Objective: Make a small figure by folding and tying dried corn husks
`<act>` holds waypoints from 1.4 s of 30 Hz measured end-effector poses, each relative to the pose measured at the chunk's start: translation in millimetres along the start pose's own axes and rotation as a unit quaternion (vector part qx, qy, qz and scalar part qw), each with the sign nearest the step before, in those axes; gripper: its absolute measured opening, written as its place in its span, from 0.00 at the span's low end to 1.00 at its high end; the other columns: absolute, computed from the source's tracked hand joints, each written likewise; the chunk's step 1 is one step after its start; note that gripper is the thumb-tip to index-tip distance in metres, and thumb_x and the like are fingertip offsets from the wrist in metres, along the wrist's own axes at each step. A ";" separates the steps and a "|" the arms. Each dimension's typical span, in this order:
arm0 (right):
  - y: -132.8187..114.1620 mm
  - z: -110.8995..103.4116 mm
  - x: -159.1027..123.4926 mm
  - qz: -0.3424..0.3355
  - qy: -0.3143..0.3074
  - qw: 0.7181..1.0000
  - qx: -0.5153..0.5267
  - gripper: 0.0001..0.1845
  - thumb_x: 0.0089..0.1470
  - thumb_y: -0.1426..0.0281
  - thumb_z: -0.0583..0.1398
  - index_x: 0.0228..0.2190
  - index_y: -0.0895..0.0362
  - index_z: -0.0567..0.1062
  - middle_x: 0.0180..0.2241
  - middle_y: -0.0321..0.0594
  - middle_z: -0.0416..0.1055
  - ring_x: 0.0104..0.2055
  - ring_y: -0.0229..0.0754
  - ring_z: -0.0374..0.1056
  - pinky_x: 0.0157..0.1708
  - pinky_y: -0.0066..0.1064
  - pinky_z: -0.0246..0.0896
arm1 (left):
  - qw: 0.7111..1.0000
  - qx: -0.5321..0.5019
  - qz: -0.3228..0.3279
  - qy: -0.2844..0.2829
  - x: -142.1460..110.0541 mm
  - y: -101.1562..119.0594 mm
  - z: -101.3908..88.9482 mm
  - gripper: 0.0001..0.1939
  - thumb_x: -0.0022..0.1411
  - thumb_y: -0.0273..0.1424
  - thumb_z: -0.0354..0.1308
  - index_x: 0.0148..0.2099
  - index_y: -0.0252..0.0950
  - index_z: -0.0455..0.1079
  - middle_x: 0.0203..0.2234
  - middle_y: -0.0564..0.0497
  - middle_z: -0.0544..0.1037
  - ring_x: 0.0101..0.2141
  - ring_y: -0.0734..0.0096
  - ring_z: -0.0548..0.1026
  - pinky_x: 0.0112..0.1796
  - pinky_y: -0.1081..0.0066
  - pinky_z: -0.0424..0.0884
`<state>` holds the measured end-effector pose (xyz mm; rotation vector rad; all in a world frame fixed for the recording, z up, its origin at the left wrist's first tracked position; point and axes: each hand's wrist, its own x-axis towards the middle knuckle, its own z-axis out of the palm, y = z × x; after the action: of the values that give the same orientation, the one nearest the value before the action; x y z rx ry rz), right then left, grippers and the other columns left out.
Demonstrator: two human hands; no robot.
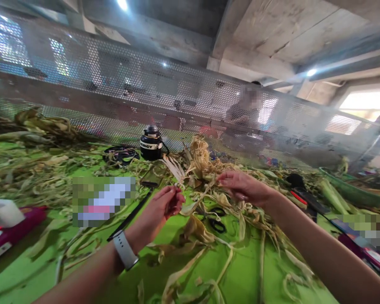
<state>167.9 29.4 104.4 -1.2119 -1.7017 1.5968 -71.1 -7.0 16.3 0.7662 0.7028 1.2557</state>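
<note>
A fanned bunch of pale dried corn husk strips rises from my left hand, whose fingers are closed around its narrow lower end. My right hand is held out over the heap of dried husks, fingers loosely stretched toward the left and nothing clearly in them. Between and beyond both hands stands a tan, curled husk bundle. Black-handled scissors lie partly under husk pieces below my right hand.
Husk scraps cover much of the green table. A black jar-like bottle and coiled black cord stand behind. A phone-like slab and magenta box lie left, a green basket right. A perforated metal screen runs across; a person is beyond.
</note>
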 end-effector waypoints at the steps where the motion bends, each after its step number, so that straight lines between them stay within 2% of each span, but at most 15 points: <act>1: 1.2 -1.2 0.8 0.010 -0.001 0.999 -0.045 0.16 0.46 0.64 0.64 0.35 0.60 0.70 0.16 0.26 0.65 0.10 0.23 0.49 0.08 0.16 0.38 | 1.000 -0.008 0.007 0.008 0.8 1.2 -0.1 0.11 0.49 0.33 0.63 0.32 0.33 0.68 0.22 0.55 0.74 0.21 0.80 0.69 0.22 0.80 0.63; 5: 7.5 -3.3 8.7 0.013 0.051 0.981 -0.189 0.14 0.48 0.62 0.63 0.32 0.60 0.70 0.16 0.26 0.64 0.11 0.24 0.53 0.09 0.16 0.43 | 0.995 -0.052 0.060 0.068 4.1 10.2 0.4 0.08 0.49 0.31 0.61 0.30 0.34 0.66 0.19 0.56 0.72 0.19 0.80 0.68 0.21 0.80 0.62; 11: 15.3 19.6 39.6 -0.041 0.038 0.970 -0.235 0.10 0.50 0.64 0.60 0.30 0.60 0.71 0.18 0.29 0.64 0.15 0.27 0.56 0.14 0.19 0.55 | 0.971 -0.110 0.122 0.175 9.8 21.4 -2.9 0.02 0.52 0.26 0.57 0.30 0.34 0.66 0.17 0.58 0.72 0.19 0.82 0.67 0.22 0.82 0.62; 15: 14.1 31.0 62.0 -0.113 0.049 0.953 -0.279 0.07 0.50 0.68 0.58 0.28 0.60 0.71 0.20 0.32 0.66 0.19 0.31 0.60 0.18 0.23 0.58 | 0.963 -0.116 0.141 0.196 14.7 20.2 -9.6 0.04 0.51 0.28 0.59 0.30 0.35 0.66 0.18 0.58 0.72 0.20 0.81 0.67 0.22 0.80 0.62; 19: 5.3 28.4 75.6 -0.166 0.103 0.916 -0.349 0.09 0.52 0.67 0.56 0.28 0.60 0.72 0.21 0.34 0.68 0.22 0.34 0.64 0.23 0.26 0.59 | 0.965 -0.107 0.141 0.195 17.1 18.3 -13.7 0.07 0.50 0.30 0.62 0.29 0.36 0.66 0.18 0.58 0.72 0.20 0.80 0.67 0.23 0.79 0.61; 24: -9.5 22.6 86.1 -0.133 0.166 0.835 -0.508 0.11 0.55 0.67 0.53 0.31 0.58 0.74 0.25 0.36 0.72 0.27 0.38 0.68 0.29 0.27 0.59 | 0.967 -0.104 0.113 0.203 17.9 14.2 -13.3 0.10 0.46 0.31 0.64 0.29 0.36 0.65 0.19 0.58 0.72 0.20 0.80 0.67 0.22 0.80 0.62; 27: -14.5 14.4 98.3 -0.100 0.217 0.801 -0.549 0.12 0.54 0.66 0.53 0.34 0.58 0.74 0.35 0.44 0.74 0.38 0.45 0.69 0.36 0.31 0.59 | 0.963 -0.105 0.096 0.231 19.7 9.8 -15.3 0.13 0.42 0.33 0.65 0.30 0.35 0.65 0.19 0.57 0.72 0.21 0.79 0.68 0.22 0.80 0.63; 29: -14.7 5.4 109.5 -0.065 0.240 0.780 -0.574 0.17 0.52 0.61 0.56 0.40 0.59 0.71 0.43 0.51 0.71 0.43 0.51 0.68 0.39 0.35 0.59 | 0.960 -0.106 0.089 0.244 21.0 7.1 -17.4 0.14 0.40 0.33 0.66 0.30 0.35 0.66 0.19 0.57 0.72 0.20 0.79 0.68 0.22 0.80 0.63; 30: -13.7 0.6 115.5 -0.047 0.241 0.774 -0.584 0.23 0.48 0.58 0.58 0.42 0.60 0.70 0.45 0.54 0.70 0.44 0.54 0.68 0.39 0.37 0.59 | 0.960 -0.102 0.087 0.246 21.4 6.0 -18.2 0.14 0.39 0.33 0.66 0.29 0.35 0.66 0.19 0.57 0.72 0.20 0.78 0.68 0.21 0.80 0.63; 32: -9.1 -7.6 126.9 -0.012 0.227 0.768 -0.599 0.34 0.40 0.52 0.63 0.44 0.62 0.68 0.44 0.57 0.71 0.44 0.59 0.68 0.40 0.39 0.60 | 0.963 -0.085 0.081 0.244 21.4 4.7 -18.8 0.14 0.40 0.34 0.66 0.28 0.36 0.66 0.19 0.57 0.72 0.20 0.78 0.67 0.20 0.80 0.62; 33: -5.8 -10.2 131.9 0.003 0.219 0.767 -0.603 0.37 0.37 0.51 0.64 0.45 0.62 0.68 0.42 0.57 0.72 0.44 0.59 0.69 0.40 0.40 0.60 | 0.964 -0.076 0.076 0.244 21.1 4.2 -18.8 0.13 0.40 0.34 0.66 0.28 0.36 0.66 0.19 0.57 0.71 0.20 0.78 0.67 0.20 0.79 0.62; 35: 1.4 -12.2 139.8 0.026 0.217 0.766 -0.605 0.39 0.38 0.50 0.64 0.46 0.62 0.67 0.40 0.56 0.74 0.43 0.59 0.70 0.39 0.40 0.60 | 0.966 -0.056 0.065 0.244 20.0 3.4 -18.4 0.13 0.39 0.34 0.66 0.28 0.36 0.66 0.18 0.57 0.71 0.20 0.77 0.67 0.21 0.79 0.63; 38: 9.5 -10.7 146.2 0.033 0.226 0.768 -0.598 0.34 0.41 0.54 0.62 0.46 0.61 0.66 0.40 0.54 0.74 0.42 0.56 0.70 0.37 0.37 0.61 | 0.970 -0.032 0.050 0.237 19.0 2.1 -18.7 0.14 0.40 0.35 0.66 0.28 0.37 0.67 0.18 0.57 0.71 0.20 0.76 0.67 0.21 0.78 0.64; 42: 8.7 -15.5 147.1 0.016 0.241 0.778 -0.579 0.20 0.44 0.61 0.59 0.39 0.60 0.71 0.37 0.49 0.74 0.38 0.50 0.70 0.31 0.30 0.58 | 0.965 -0.046 0.035 0.256 19.9 1.7 -21.2 0.13 0.41 0.34 0.65 0.31 0.37 0.68 0.18 0.57 0.72 0.20 0.76 0.68 0.22 0.79 0.65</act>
<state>113.4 162.5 68.4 -1.9311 -2.2707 -0.0264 -85.7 15.3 4.7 0.3891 1.0306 1.5613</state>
